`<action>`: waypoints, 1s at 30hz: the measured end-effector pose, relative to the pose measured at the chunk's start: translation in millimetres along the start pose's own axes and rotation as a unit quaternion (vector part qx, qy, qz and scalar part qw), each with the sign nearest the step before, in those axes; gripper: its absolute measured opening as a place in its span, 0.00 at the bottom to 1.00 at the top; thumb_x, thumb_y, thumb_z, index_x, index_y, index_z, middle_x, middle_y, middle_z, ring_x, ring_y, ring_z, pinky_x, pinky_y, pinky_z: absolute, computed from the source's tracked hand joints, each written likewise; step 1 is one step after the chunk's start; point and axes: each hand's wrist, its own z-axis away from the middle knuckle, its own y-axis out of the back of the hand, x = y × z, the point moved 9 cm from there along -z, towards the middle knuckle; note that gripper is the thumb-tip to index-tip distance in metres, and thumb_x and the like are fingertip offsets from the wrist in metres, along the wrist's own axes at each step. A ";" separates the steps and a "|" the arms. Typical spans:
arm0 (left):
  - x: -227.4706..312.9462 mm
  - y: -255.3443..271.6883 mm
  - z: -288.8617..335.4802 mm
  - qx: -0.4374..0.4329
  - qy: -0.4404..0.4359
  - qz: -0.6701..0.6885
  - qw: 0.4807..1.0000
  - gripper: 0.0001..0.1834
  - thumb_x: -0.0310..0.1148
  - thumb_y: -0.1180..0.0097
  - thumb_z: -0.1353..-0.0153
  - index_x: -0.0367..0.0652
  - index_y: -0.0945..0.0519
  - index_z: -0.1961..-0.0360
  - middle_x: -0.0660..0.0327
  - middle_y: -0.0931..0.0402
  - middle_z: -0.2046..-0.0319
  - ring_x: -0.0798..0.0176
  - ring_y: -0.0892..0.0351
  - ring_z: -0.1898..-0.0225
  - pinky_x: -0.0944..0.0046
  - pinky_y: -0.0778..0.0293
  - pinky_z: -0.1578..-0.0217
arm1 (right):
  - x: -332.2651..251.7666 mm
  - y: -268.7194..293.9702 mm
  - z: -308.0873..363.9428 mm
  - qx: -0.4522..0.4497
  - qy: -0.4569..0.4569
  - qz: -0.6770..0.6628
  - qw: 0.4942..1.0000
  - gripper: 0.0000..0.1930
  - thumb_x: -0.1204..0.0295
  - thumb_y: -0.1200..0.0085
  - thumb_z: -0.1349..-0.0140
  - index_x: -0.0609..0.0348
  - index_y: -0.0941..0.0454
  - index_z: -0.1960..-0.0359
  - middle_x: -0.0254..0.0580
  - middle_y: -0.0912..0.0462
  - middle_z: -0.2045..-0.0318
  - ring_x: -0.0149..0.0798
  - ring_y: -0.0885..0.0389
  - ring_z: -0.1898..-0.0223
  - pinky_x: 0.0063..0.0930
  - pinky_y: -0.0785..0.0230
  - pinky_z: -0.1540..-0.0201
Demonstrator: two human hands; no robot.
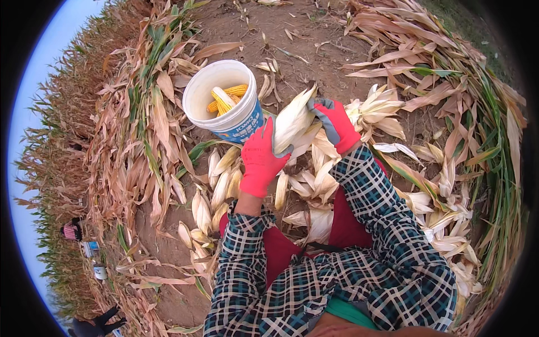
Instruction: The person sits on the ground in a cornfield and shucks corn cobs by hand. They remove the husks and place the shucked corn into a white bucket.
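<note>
Between my two gloved hands is an ear of corn [294,121] still wrapped in its pale husk, tilted with its tip up and to the right. My left hand [264,154], in a red glove with grey fingers, is wrapped round its lower end. At the tip, my right hand [336,123], gloved alike, pinches the husk. A white bucket [196,92] with a blue label stands just beyond my left hand. Inside it lie a few husked yellow corn cobs [227,98]. Loose husks [317,180] lie below my hands.
Unhusked ears [202,210] are heaped left of my knees, and more husks [449,224] spread to the right. Dry cornstalks [157,112] lie along the left, with others [488,123] at the right. Bare soil [247,33] shows ahead. A person in dark clothing [95,326] appears far lower left.
</note>
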 end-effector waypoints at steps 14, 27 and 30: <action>17.6 -10.6 -14.3 0.090 -0.035 -0.057 0.994 0.47 0.40 0.30 0.61 0.45 0.35 0.37 0.54 0.27 0.50 0.50 0.27 0.50 0.52 0.33 0.49 | -4.1 9.9 0.5 0.153 0.058 -0.105 0.981 0.08 0.72 0.50 0.36 0.63 0.23 0.60 0.30 0.21 0.68 0.23 0.28 0.68 0.20 0.35 0.64; -29.7 -29.9 -20.7 0.087 0.133 0.663 0.732 0.41 0.26 0.39 0.47 0.39 0.45 0.33 0.56 0.40 0.36 0.58 0.39 0.36 0.60 0.42 0.37 | 71.2 -17.6 -19.0 0.113 -0.072 -0.464 0.875 0.08 0.72 0.49 0.37 0.61 0.27 0.58 0.42 0.21 0.60 0.39 0.21 0.58 0.32 0.29 0.50; -32.5 -49.0 -25.4 0.117 0.180 0.645 0.734 0.37 0.28 0.38 0.44 0.37 0.41 0.35 0.58 0.33 0.42 0.60 0.33 0.41 0.61 0.39 0.38 | 108.9 -2.6 -28.6 0.078 0.009 -0.266 0.961 0.17 0.74 0.42 0.43 0.66 0.28 0.53 0.47 0.22 0.54 0.43 0.22 0.53 0.32 0.30 0.48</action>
